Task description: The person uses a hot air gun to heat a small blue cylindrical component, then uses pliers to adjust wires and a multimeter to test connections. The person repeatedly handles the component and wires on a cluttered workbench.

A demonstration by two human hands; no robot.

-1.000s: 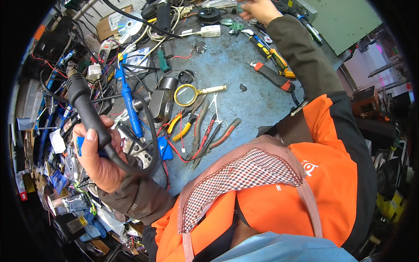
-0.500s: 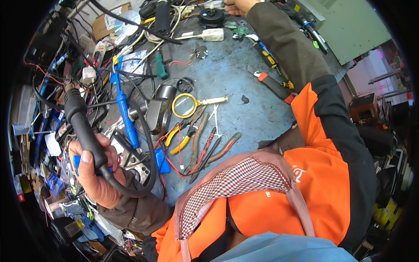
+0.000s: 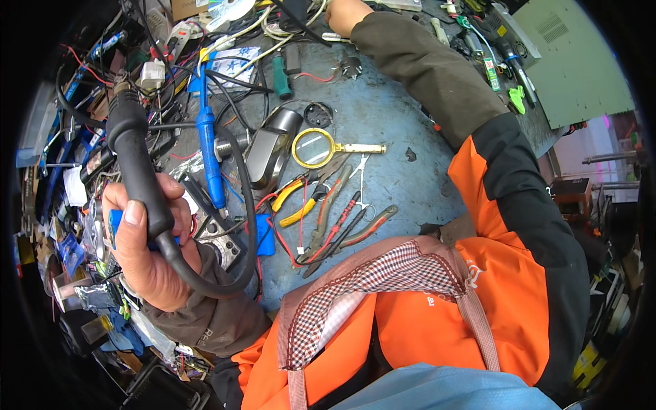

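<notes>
My left hand (image 3: 154, 253) is wrapped round a black handle (image 3: 140, 154) with a ribbed collar, a metal tip and a thick cable, which looks like a hot air gun. A bit of something blue (image 3: 115, 222) shows behind the handle in the same hand. Past the far side of the bench, my right hand (image 3: 348, 16) reaches up to the picture's top edge, beside pale cables (image 3: 273, 41). Its fingers are cut off or hidden, so what it touches does not show. A gold-rimmed magnifying glass (image 3: 314, 147) lies mid-bench.
Yellow-handled pliers (image 3: 297, 213), red-and-grey pliers (image 3: 372, 227), scissors (image 3: 363, 184) and a blue block (image 3: 264, 234) with red wires lie near me. A blue soldering iron (image 3: 206, 137) hangs at left amid tangled cables. A green-grey metal case (image 3: 574, 61) stands far right.
The view has shifted, so the bench items sit further right and higher. My right hand has moved left toward the pale cables. My left hand keeps hold of the black handle.
</notes>
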